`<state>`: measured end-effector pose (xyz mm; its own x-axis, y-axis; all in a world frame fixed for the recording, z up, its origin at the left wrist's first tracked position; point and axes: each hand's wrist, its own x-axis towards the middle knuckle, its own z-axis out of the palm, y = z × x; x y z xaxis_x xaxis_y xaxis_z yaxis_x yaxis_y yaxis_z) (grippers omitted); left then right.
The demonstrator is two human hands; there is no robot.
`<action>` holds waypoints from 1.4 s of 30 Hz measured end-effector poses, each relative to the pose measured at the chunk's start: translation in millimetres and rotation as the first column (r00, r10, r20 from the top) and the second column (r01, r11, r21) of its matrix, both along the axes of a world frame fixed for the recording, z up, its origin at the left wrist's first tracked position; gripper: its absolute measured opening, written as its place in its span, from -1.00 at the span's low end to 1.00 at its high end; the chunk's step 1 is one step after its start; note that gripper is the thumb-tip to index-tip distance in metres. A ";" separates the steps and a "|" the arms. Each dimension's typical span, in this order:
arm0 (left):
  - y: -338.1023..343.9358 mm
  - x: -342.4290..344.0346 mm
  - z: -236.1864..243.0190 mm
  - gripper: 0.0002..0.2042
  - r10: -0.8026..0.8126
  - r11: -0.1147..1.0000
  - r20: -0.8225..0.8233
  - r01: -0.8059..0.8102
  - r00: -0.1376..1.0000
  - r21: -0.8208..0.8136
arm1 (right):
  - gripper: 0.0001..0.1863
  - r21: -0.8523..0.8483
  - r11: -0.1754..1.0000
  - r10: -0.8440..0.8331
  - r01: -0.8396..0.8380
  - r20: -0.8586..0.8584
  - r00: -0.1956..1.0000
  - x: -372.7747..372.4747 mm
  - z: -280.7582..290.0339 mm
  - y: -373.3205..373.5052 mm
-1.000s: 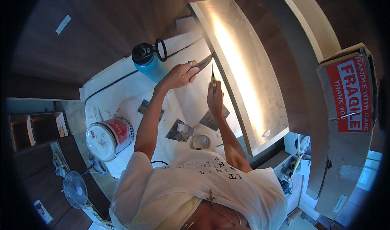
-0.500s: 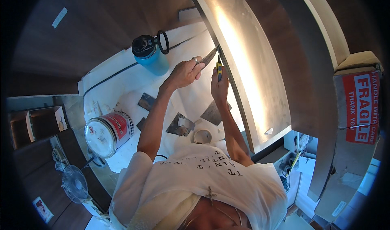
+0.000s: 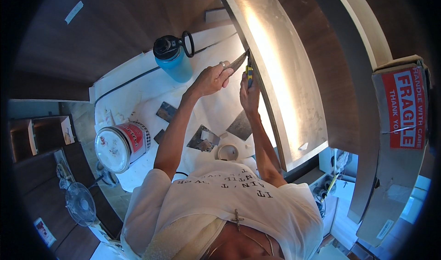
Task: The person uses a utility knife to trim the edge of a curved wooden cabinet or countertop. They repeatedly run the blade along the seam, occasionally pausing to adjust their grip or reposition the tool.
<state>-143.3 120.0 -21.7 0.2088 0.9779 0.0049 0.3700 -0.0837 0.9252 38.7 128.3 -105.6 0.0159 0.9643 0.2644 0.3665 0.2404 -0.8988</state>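
My left hand (image 3: 212, 80) is closed on a thin, dark, tapering flat piece (image 3: 239, 61), seen nearly edge-on; its kind is unclear. The piece's tip reaches the edge of a lit wooden shelf panel (image 3: 294, 72). Close beside it, my right hand (image 3: 250, 95) is wrapped round a utility knife (image 3: 250, 75) with a yellow and dark handle. Its front end points away from me, at the same spot along the panel's edge. Whether the blade touches the panel is too small to tell.
A blue water bottle (image 3: 176, 66) with a black lid stands behind my left hand on the white-covered surface (image 3: 128, 105). Nearer are a tub (image 3: 121, 146), a tape roll (image 3: 227, 152) and several dark flat pieces (image 3: 203, 138). A cardboard box (image 3: 398, 168) is at right, a fan (image 3: 81, 204) lower left.
Both hands keep their grips and have barely moved at the panel's edge. The whole view has shifted slightly.
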 end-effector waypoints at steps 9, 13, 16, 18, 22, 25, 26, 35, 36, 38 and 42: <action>1.6 -0.8 -2.1 -0.79 0.005 1.000 -0.051 -0.005 0.999 -0.001 | -0.77 -0.106 0.994 -0.010 0.012 0.024 1.000 1.3 2.2 -8.4; 2.9 -4.4 -1.4 -0.77 -0.024 0.998 -0.009 0.023 1.000 -0.063 | -0.79 -0.296 0.955 -0.008 -0.001 -0.031 0.999 1.7 7.9 -29.9; 2.8 -2.6 14.0 -0.70 -0.039 0.997 -0.074 0.034 0.996 -0.069 | -0.80 -0.273 0.962 -0.017 0.006 -0.036 0.999 7.8 -0.1 -40.9; 1.1 -1.7 18.1 -0.66 -0.023 0.996 -0.049 0.019 0.999 -0.083 | -0.80 -0.276 0.961 -0.015 0.002 -0.042 0.999 9.6 2.8 -46.7; 9.3 1.8 15.4 -0.63 0.106 0.991 -0.316 -0.075 0.943 0.107 | -0.81 -0.252 0.967 0.006 -0.022 -0.064 0.998 15.4 1.4 -57.2; 19.8 21.3 32.4 -0.63 0.216 0.969 -0.361 -0.154 0.907 0.192 | -0.82 -0.242 0.970 0.009 -0.024 -0.063 0.998 16.6 -2.1 -60.3; 24.5 27.9 34.4 -0.63 0.244 0.959 -0.343 -0.175 0.907 0.221 | -0.82 -0.247 0.969 0.007 -0.020 -0.055 0.998 16.9 -2.0 -61.0; 46.2 39.8 15.8 -0.65 0.266 0.959 -0.265 -0.226 0.927 0.173 | -0.77 -0.215 0.976 0.028 -0.046 -0.084 0.996 18.3 11.7 -58.2; 46.5 40.7 15.3 -0.66 0.256 0.964 -0.225 -0.232 0.940 0.129 | -0.77 -0.223 0.974 0.032 -0.045 -0.064 0.997 19.2 11.4 -56.2; 46.8 41.0 12.3 -0.66 0.254 0.964 -0.194 -0.231 0.948 0.133 | -0.76 -0.237 0.970 0.045 -0.050 -0.027 0.999 18.7 10.7 -50.1; 54.1 30.9 5.2 -0.66 0.227 0.954 -0.209 -0.173 0.951 0.246 | -0.72 -0.173 0.985 0.018 -0.016 0.011 1.000 16.6 1.1 -39.0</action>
